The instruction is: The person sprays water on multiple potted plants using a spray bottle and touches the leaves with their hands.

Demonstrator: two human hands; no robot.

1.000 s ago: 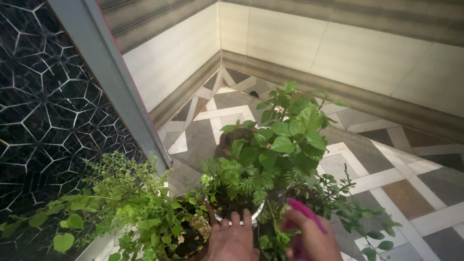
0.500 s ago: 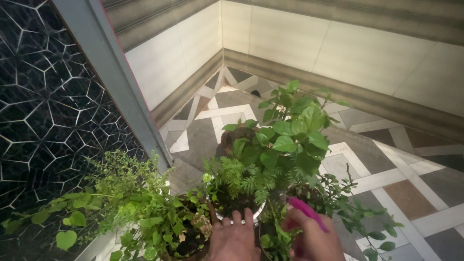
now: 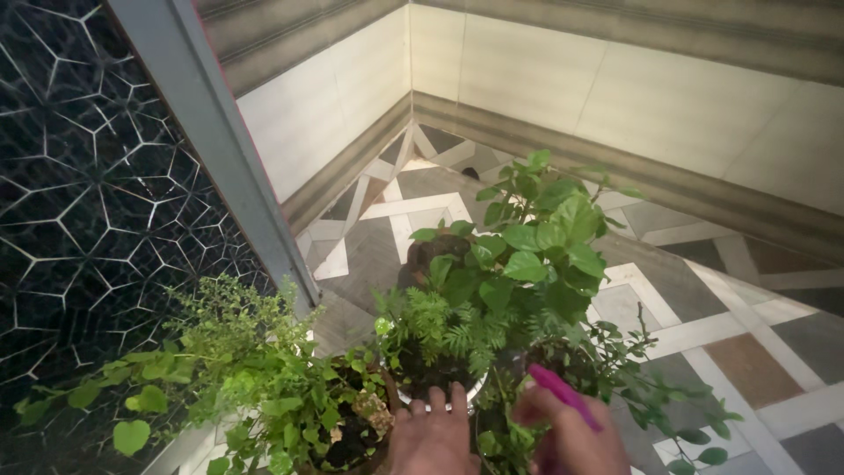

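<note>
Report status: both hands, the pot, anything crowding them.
Left hand rests fingers on white pot rim. Right hand grips pink tool. Fern and leafy plants crowd both hands.

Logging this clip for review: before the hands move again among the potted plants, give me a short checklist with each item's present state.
1. Left hand resting on the rim of the white pot: ok, fingertips lie over its near edge.
2. Right hand gripping the pink tool: ok, fingers are wrapped round it.
3. What kind of tool it is: cannot tell, only a pink bar shows.
4. Fern-like plant upright in the white pot: ok.
5. Broad-leafed plant free of the hands: ok, it stands behind them.
6. Tool tip free of foliage: cannot tell, leaves crowd around it.
</note>
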